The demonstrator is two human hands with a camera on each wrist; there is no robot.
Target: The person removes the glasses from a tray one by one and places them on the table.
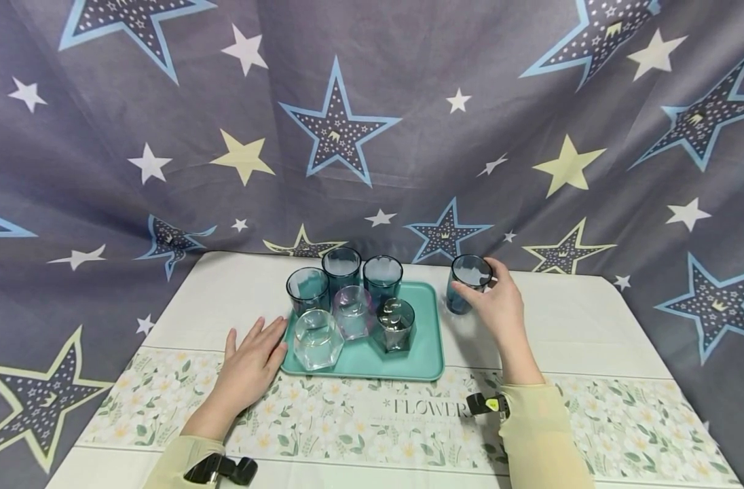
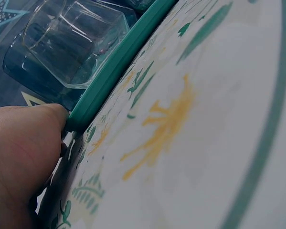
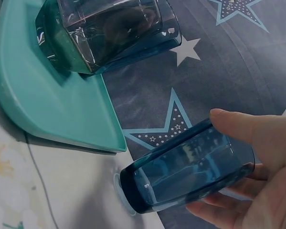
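A blue glass is beside the right end of the teal tray. My right hand grips it near the rim, thumb on one side and fingers on the other; in the right wrist view the hand holds the blue glass with its base by the white tabletop. My left hand rests at the tray's left edge, fingers extended; in the left wrist view the hand touches the tray rim. On the tray stand several glasses: blue ones, a clear one, a pinkish one and a dark one.
The white table has a floral strip across its front part. A grey curtain with stars hangs right behind the table and along both sides.
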